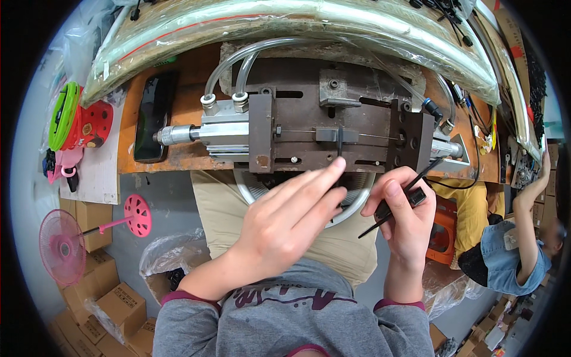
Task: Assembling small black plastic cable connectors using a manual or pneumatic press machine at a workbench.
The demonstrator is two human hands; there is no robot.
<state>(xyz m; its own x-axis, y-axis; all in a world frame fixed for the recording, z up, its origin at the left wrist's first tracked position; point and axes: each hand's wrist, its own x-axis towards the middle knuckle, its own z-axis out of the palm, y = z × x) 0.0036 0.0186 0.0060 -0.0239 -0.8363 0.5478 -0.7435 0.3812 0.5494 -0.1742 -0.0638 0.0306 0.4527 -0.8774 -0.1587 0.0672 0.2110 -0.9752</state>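
In front of me is a dark metal fixture (303,113) with a small grey block (327,135) at its middle. My left hand (285,223) reaches to its front edge, fingers stretched and close together. A thin black rod-like part (340,140) sticks out past its fingertips, across the block; the thumb and the part's lower end are mostly hidden. My right hand (407,214), lower right of the fixture, is closed on a black plastic piece (414,197) with long thin ends. Whether that is one piece or several, I cannot tell.
Silver cylinders (226,134) with clear hoses (229,62) flank the fixture. A phone (156,116) lies left of it. Plastic-wrapped pale lengths (297,24) run along the back. A pink fan (62,247), cartons (122,300) and another person (514,256) are around the bench.
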